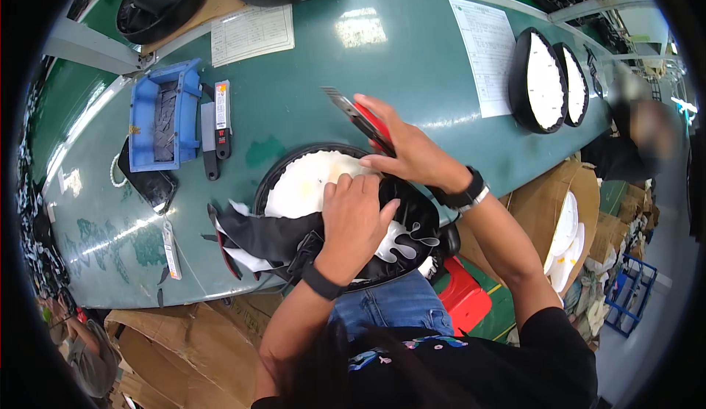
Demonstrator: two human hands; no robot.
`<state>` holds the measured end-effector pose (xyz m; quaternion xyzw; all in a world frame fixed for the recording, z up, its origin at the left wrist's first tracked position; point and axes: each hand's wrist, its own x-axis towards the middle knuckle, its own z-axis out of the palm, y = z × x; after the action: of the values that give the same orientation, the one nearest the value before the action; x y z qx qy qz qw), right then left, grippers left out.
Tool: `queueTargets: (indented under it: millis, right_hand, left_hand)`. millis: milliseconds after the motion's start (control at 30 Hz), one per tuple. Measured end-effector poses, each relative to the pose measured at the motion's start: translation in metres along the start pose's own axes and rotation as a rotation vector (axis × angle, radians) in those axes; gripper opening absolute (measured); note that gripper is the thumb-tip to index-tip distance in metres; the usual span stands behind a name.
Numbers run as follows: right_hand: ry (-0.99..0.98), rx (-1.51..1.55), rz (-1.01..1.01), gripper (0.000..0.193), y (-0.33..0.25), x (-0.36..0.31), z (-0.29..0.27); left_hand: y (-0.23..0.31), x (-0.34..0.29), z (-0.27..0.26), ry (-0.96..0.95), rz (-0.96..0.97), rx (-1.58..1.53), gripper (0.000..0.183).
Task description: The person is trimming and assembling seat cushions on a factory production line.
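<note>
My right hand (421, 152) grips a red and black utility knife (379, 126), its blade pointing up and left above the table. Below it, an oval black shell (259, 202) with a white pad (301, 181) inside rests at the table's front edge, by my lap. My left hand (354, 214) lies on the pad, fingers together and thumb apart; what is under the fingers is hidden. Black fabric (272, 236) spreads over the shell's left side, next to a red-handled tool (226, 251) partly covered by it. A glossy pronged white shape (397, 244) shows on the black area to the right.
A blue bin (140, 126) holding grey strips stands at the left, with blade-like tools (220, 119) beside it and a dark phone-like slab (158, 188) in front. Two padded oval shells (546, 82) sit at the far right. Paper sheets (254, 34) lie at the back. A red stool (465, 302) is below.
</note>
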<state>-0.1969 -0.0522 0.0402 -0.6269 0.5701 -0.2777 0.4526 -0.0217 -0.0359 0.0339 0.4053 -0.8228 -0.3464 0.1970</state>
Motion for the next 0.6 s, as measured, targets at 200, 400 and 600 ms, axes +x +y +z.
queueTargets:
  millis: [200,400,600]
  right_hand:
    - [0.173,-0.456,-0.007,0.056,-0.021,-0.098,-0.027]
    - [-0.174,-0.874,0.035,0.053,-0.036,-0.097,-0.023]
    - [-0.131,-0.747,0.256,0.053,-0.024,-0.159,-0.004]
  left_hand:
    - [-0.011,0.004,0.0,-0.196,-0.033,-0.22,0.026]
    - [-0.007,0.013,-0.006,-0.211,-0.115,-0.195,0.032]
    - [-0.023,0.029,-0.046,-0.137,0.199,-0.71,0.03]
